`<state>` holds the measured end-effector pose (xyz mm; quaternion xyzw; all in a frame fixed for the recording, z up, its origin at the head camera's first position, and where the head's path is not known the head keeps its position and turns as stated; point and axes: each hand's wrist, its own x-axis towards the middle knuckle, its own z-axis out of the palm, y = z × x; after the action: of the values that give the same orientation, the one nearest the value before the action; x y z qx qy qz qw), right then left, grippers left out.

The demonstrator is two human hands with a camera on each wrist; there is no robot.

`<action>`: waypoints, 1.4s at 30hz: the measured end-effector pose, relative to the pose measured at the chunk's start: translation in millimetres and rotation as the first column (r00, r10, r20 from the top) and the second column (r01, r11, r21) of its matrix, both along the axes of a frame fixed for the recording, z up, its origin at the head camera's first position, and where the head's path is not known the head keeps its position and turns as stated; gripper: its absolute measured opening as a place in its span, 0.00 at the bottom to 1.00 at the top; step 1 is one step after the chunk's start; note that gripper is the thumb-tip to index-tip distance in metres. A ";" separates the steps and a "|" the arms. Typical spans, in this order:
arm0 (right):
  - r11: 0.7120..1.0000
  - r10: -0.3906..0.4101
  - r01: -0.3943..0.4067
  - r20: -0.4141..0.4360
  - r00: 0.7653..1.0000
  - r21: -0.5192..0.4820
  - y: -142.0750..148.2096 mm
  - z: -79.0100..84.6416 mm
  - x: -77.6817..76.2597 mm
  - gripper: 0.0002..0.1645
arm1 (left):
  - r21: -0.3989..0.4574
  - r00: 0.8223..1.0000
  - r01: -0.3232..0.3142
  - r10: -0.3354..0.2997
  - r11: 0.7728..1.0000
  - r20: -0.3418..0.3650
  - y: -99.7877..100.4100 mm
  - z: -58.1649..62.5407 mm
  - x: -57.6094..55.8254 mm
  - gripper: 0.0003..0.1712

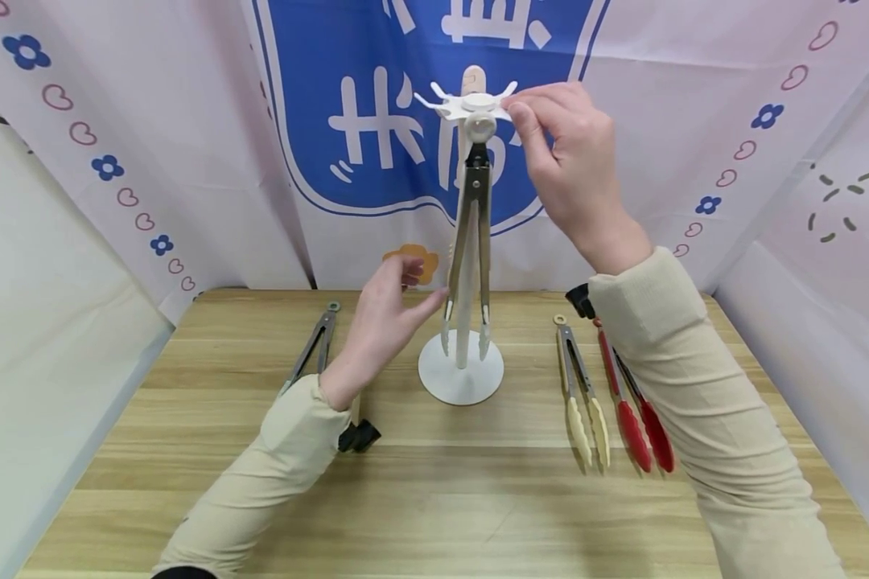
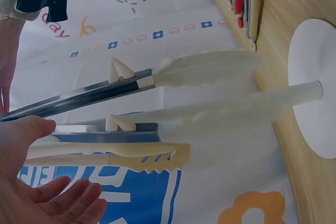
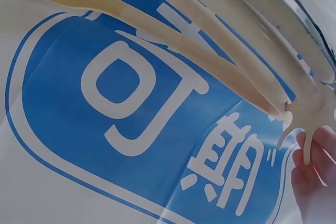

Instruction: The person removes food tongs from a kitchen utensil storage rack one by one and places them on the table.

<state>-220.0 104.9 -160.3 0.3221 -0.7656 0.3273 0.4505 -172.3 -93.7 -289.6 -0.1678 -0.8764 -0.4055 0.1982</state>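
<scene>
Grey-ringed tongs (image 1: 311, 342): lying at the left of the tabletop (image 1: 449, 515), ring end away from the person, tips partly hidden by the left sleeve (image 1: 293, 438).
Left hand (image 1: 379, 322): relaxed and holding nothing, thumb at the hung tongs' left leg; whether it touches, I cannot tell.
White stand (image 1: 438, 379): upright on its round base, hooks spread at the top. The step in hand looks like settling tongs on these hooks; the next move probably calls for easing the right fingers off, or turning the top if it turns, without rocking the pole.
Metal tongs (image 1: 460, 249): hung at the stand's front, ring up, pale tips down, long axis near vertical, legs slightly spread.
Beige tongs (image 2: 163, 157): hanging behind them, slotted end down.
Right hand (image 1: 572, 153): thumb and fingers pinch one hook of the stand's top.
Cream tongs (image 1: 571, 396): on the tabletop right of the stand, tips toward the person.
Red tongs (image 1: 629, 425): just beside those, tips likewise nearest the person.
</scene>
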 end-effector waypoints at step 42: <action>0.877 -0.452 0.465 -0.120 0.884 0.121 -36.2 1.4 46.3 0.25 | 0.079 0.998 -0.047 0.051 0.996 -0.046 33.0 12.7 -2.8 0.32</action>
<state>-173.7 68.7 -158.9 0.1779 -0.8213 0.1401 0.5236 -175.1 -60.7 -276.9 -0.1481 -0.8589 -0.4300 0.2353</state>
